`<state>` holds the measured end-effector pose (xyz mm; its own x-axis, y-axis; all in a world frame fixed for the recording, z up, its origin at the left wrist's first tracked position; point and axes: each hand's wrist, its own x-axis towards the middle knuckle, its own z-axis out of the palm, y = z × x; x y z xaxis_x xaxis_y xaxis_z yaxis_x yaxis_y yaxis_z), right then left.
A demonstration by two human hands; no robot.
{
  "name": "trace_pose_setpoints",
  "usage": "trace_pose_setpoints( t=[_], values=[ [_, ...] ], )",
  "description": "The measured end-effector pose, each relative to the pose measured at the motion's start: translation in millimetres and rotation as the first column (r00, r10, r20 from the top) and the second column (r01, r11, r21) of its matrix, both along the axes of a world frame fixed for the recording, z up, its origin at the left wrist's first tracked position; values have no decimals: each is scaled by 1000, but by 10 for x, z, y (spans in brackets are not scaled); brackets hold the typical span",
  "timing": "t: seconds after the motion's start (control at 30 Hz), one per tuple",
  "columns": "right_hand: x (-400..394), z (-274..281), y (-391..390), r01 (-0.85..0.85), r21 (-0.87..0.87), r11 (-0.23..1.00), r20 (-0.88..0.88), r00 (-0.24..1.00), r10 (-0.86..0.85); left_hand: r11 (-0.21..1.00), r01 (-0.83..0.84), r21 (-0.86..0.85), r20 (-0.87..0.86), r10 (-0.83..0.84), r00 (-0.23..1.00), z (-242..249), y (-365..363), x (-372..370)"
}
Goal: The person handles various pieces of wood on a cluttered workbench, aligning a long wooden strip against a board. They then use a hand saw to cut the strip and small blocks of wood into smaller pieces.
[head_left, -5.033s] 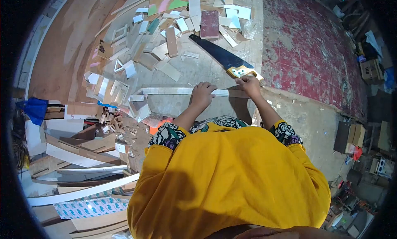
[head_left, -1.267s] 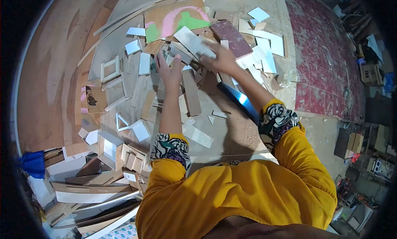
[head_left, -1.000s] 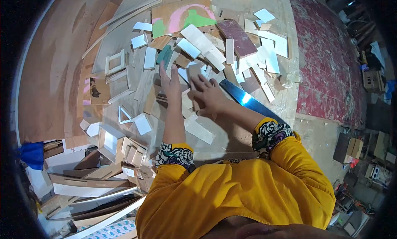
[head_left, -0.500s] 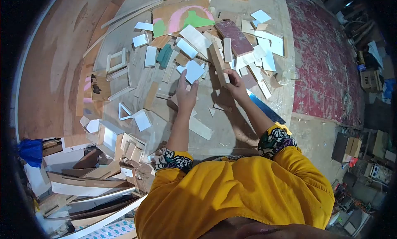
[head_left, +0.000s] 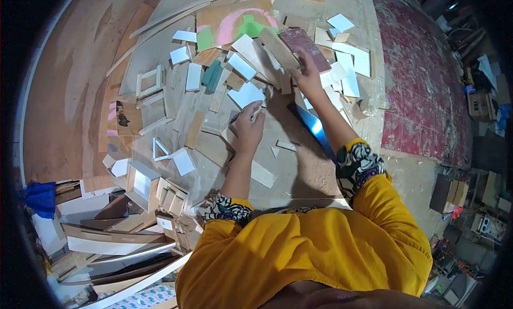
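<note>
My right hand grips the near end of a flat wooden strip, raised over the heap of offcuts. Beside the lower edge of a white-faced board piece is my left hand. Its fingers are bent, with a gap to the thumb, and I make out nothing held in it. A saw blade with a bluish shine lies under my right forearm, its lower end near the sleeve. The dark red board lies just beyond my right hand.
Wood offcuts cover much of the worktable. A green block, a painted board and small wooden frames lie further off. Boards are piled at lower left. Red flooring runs along the right.
My right hand has moved up and away with the wooden strip. My left hand has drawn back from the white piece, which now lies flatter. The saw blade has shifted left.
</note>
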<state>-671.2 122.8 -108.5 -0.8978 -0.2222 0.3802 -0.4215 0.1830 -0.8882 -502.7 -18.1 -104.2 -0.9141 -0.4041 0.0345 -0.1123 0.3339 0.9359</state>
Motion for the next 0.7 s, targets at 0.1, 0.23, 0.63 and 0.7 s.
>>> trace_pose_setpoints(
  t=[0.1, 0.23, 0.63, 0.7],
  values=[
    [7, 358, -299, 219, 330, 918, -287, 950, -123, 999, -31, 12, -61, 31, 998, 47, -9, -15],
    [144, 91, -707, -227, 543, 808, -109, 936, 336, 994, -102, -27, -72, 100, 992, 131, -12, 2],
    [-106, -77, -513, 40, 669, 742, -132, 989, 66, 879, -271, 393, -32, 307, 951, 131, -295, 241],
    [-39, 19, -442, 47, 631, 774, -91, 996, 14, 889, -296, 348, -64, 338, 939, 159, -330, 269]
  ],
)
